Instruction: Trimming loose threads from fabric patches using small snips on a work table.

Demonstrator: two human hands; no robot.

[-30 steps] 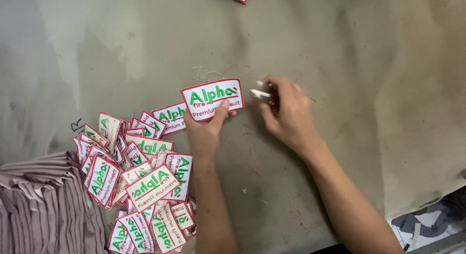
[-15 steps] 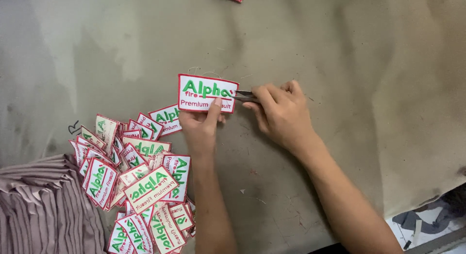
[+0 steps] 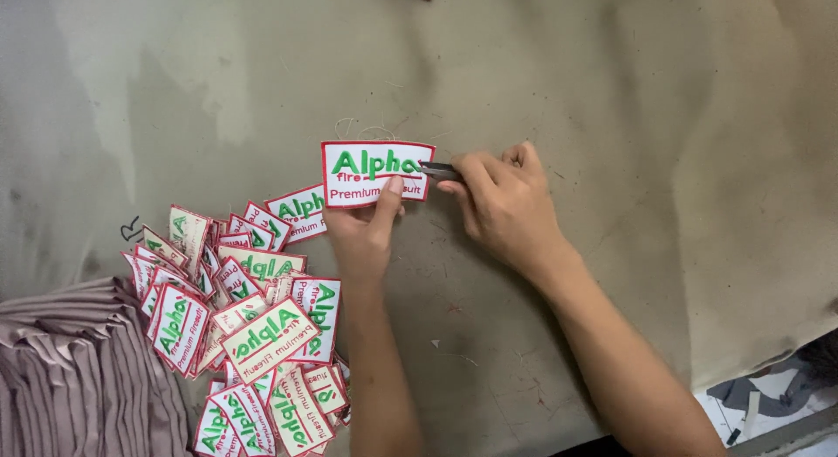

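Fingers of the left hand pin a white patch with red border and green lettering flat on the grey table. Right hand, closed around a small metal tool, touches its tip to the patch's right edge. Similar patches lie heaped near left, beside folded pinkish cloth.

Garment workshop: a heap of embroidered patches and folded mauve fabric are lying on a worn, stained tabletop.
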